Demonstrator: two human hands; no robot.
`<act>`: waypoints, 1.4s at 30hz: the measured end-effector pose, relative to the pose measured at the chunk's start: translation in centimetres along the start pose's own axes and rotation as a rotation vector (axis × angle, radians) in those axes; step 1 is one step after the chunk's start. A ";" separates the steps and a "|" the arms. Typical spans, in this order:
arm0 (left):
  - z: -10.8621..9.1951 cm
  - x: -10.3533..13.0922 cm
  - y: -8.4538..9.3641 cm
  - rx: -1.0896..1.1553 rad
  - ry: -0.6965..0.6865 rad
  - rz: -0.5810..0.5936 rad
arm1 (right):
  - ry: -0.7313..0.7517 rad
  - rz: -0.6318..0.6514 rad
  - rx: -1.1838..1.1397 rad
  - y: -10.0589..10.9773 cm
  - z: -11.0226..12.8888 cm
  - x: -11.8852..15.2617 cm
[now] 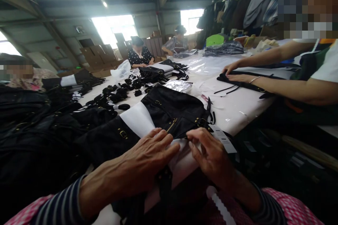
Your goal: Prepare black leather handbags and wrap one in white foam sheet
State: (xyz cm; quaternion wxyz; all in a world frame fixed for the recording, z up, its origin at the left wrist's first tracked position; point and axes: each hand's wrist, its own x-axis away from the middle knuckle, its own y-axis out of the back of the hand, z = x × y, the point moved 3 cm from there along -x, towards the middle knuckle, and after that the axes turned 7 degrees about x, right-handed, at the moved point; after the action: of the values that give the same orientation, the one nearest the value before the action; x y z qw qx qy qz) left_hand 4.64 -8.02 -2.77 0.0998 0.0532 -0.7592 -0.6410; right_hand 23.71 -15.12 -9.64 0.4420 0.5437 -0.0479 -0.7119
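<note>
A black bag with brass-coloured buckles and a short zip lies flat on the table in front of me. A white paper band runs across black material at its left. My left hand rests palm down at the bag's near edge, its fingers stretched out. At the bag's near right edge, below a buckle, my right hand is pinching the black material; the exact spot between its fingertips is partly hidden. A white printed tag sticks out beside my right hand. Black straps hang below my hands.
Dark bags are heaped at my left. Rolled black straps and a banded stack lie farther up the white table. At the right, a co-worker's hands press on black material. Other people sit at the far side.
</note>
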 end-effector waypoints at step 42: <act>0.0 -0.8 -0.7 0.030 0.045 0.007 | -0.161 0.235 0.796 1.9 -5.7 -2.0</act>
State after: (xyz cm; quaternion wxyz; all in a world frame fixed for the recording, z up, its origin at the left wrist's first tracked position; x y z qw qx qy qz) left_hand 5.35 -7.99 -3.56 0.1185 0.0664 -0.7666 -0.6277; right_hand 29.49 -12.58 -9.48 0.2705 0.6055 -0.4151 -0.6228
